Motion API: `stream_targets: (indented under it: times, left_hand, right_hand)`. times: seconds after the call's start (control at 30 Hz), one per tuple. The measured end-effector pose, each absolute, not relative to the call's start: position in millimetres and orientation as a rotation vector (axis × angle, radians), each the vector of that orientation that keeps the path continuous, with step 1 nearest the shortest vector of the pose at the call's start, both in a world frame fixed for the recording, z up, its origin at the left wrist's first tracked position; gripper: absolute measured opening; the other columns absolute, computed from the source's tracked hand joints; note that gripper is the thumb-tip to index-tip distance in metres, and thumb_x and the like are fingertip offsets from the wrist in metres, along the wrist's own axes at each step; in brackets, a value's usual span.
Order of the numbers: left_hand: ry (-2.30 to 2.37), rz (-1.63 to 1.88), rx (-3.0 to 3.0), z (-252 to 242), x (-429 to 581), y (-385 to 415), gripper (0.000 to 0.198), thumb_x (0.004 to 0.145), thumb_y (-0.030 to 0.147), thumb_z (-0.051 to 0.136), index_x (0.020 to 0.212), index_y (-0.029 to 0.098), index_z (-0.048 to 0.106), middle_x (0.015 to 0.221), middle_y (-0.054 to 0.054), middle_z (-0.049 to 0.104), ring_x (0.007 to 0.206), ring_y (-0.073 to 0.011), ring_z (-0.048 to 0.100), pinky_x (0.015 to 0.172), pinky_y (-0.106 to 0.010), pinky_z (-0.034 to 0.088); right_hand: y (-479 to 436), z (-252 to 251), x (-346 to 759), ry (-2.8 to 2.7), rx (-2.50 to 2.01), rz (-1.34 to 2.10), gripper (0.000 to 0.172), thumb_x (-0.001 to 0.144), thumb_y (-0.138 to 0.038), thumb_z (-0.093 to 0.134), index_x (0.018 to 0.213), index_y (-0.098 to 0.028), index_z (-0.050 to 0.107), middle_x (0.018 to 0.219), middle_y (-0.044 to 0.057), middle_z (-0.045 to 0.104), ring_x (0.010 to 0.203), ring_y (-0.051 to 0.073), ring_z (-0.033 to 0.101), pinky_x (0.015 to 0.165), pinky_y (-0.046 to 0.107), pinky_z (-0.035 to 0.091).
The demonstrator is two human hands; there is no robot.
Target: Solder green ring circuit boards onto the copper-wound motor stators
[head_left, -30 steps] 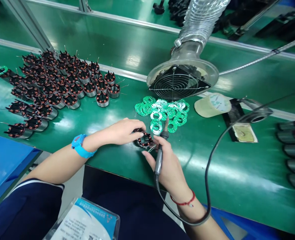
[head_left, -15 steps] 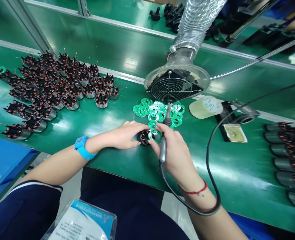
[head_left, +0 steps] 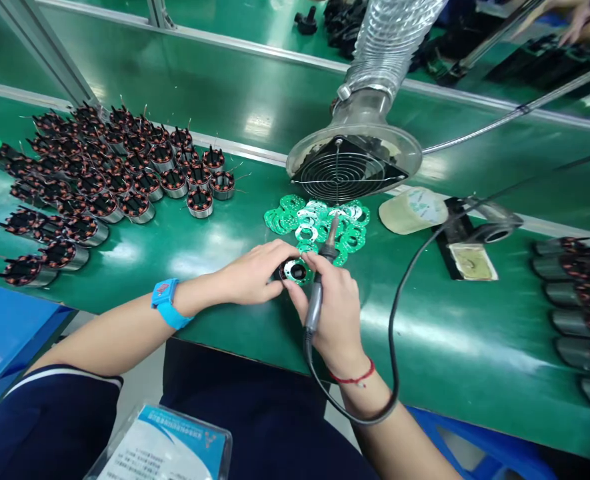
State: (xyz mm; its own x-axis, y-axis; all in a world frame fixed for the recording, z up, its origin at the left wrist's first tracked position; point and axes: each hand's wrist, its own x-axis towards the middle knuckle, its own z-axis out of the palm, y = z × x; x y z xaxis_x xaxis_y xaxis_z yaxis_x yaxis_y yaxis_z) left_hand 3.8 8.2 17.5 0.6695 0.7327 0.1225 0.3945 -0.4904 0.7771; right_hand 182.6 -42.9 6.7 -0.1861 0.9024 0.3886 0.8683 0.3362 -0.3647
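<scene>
A small wound stator [head_left: 295,271] with a green ring board on top sits on the green bench near its front edge. My left hand [head_left: 253,272], with a blue wrist strap, grips the stator from the left with curled fingers. My right hand [head_left: 331,303] is closed round a soldering iron [head_left: 319,288], tip pointing away from me, and its fingertips touch the ring board. A pile of green ring boards [head_left: 319,223] lies just behind.
Many wound stators [head_left: 109,173] stand in rows at the left. A fume extractor hood [head_left: 355,160] hangs behind the pile. A tape roll [head_left: 413,211], an iron stand with sponge [head_left: 473,260] and dark stators [head_left: 575,300] lie to the right. A blue bin [head_left: 9,327] sits lower left.
My right hand reached to the pile with the iron, then came back. A green ring board now lies on the stator that earlier showed bare copper coils. My left hand stayed on the stator.
</scene>
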Motion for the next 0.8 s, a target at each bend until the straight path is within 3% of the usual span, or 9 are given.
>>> stream_targets:
  times: [0.2,0.33,0.6,0.8]
  left_hand:
    - [0.887,0.589,2.213,13,15,2,0.033,0.086,0.028,0.063,0.112,0.014,0.049,0.113,-0.014,0.059,0.108,-0.0268,0.056,0.094,-0.044,0.049]
    - [0.912,0.524,2.280,17,19,-1,0.027,0.090,0.024,0.059,0.113,0.013,0.051,0.108,-0.012,0.060,0.105,-0.0252,0.057,0.091,-0.041,0.051]
    - [0.761,0.432,2.310,31,4,5,0.030,0.092,0.018,0.055,0.121,0.018,0.058,0.128,-0.012,0.055,0.117,-0.0226,0.057,0.097,-0.037,0.051]
    - [0.874,0.494,2.347,25,12,0,0.030,0.089,0.018,0.052,0.119,0.014,0.058,0.123,-0.014,0.060,0.113,-0.0244,0.060,0.095,-0.040,0.053]
  right_hand:
    - [-54,-2,191,-2.016,-1.405,0.346,0.047,0.090,-0.016,0.043,0.136,-0.026,0.045,0.120,0.009,0.066,0.103,0.025,0.063,0.084,0.041,0.050]
    - [-52,-6,191,-1.944,-1.396,0.375,0.046,0.089,-0.016,0.048,0.135,-0.027,0.046,0.114,0.007,0.067,0.097,0.024,0.063,0.081,0.040,0.050]
    - [-54,-14,190,-1.796,-1.345,0.312,0.047,0.087,-0.015,0.056,0.131,-0.026,0.043,0.093,0.004,0.064,0.086,0.022,0.060,0.079,0.042,0.050]
    - [-55,-15,198,-1.782,-1.325,0.487,0.043,0.089,-0.020,0.059,0.128,-0.027,0.044,0.095,0.003,0.066,0.089,0.022,0.065,0.082,0.043,0.052]
